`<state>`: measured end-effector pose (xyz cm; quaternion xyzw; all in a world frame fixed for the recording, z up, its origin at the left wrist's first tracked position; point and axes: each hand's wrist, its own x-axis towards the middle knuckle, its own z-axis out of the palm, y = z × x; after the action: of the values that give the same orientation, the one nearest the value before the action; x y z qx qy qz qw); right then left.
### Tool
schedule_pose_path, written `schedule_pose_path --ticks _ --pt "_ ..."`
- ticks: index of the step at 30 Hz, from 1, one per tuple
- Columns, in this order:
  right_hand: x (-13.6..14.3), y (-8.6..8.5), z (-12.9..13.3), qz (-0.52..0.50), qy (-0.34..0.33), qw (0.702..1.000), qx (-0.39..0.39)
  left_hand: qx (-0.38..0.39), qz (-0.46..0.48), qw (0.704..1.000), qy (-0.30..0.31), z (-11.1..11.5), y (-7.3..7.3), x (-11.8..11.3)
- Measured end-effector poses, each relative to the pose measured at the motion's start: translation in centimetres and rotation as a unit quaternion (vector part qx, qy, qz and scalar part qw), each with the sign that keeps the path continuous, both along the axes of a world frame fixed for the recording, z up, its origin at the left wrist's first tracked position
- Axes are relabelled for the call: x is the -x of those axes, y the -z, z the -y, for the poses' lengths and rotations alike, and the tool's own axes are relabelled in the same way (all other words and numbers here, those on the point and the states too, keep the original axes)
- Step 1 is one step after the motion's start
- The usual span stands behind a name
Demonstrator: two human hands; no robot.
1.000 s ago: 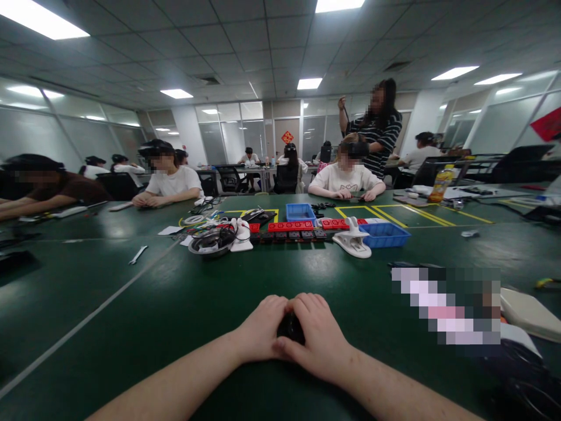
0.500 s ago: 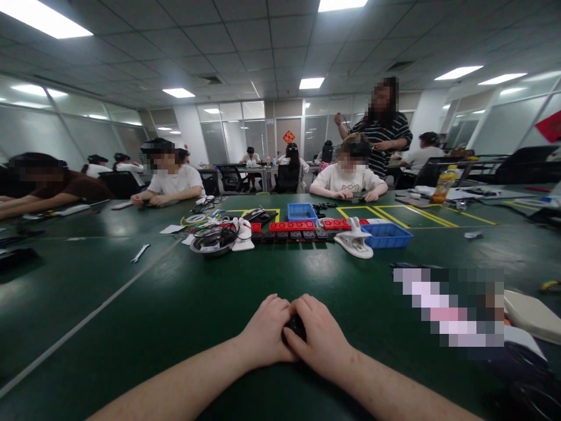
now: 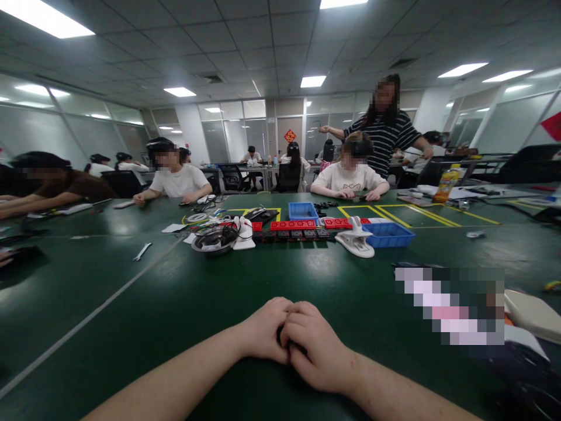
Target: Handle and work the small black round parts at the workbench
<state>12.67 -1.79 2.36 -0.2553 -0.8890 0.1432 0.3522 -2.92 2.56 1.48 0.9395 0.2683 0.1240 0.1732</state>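
In the head view, my left hand [image 3: 262, 329] and my right hand [image 3: 316, 346] meet close in front of me, low over the green table [image 3: 210, 292]. Both are closed, with curled fingers pressed together. Between them a dark sliver of a small black object [image 3: 280, 334] shows. The fingers cover almost all of it, so its kind cannot be made out. My right hand overlaps the fingertips of my left.
Across the table's middle lie a round dish of cables [image 3: 213, 240], red and black socket strips [image 3: 291, 229], a white clamp base [image 3: 357, 242] and a blue bin [image 3: 390, 235]. A wrench [image 3: 142, 252] lies left. Co-workers sit opposite; one person [image 3: 385, 131] stands behind them.
My right hand's fingers have curled in and its thumb has shifted down, covering more of the black object. The standing person has spread both arms outward.
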Motion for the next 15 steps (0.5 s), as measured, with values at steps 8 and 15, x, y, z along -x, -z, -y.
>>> schedule_pose_path --ticks 8,15 --pt "-0.3 -0.8 0.1 0.02 0.125 0.992 0.002 -0.027 0.022 0.998 -0.057 0.7 -0.1 -0.4" --pt "0.2 -0.5 0.0 0.12 0.22 0.968 0.026 -0.045 0.021 0.994 -0.097 1.2 0.0 -0.6"
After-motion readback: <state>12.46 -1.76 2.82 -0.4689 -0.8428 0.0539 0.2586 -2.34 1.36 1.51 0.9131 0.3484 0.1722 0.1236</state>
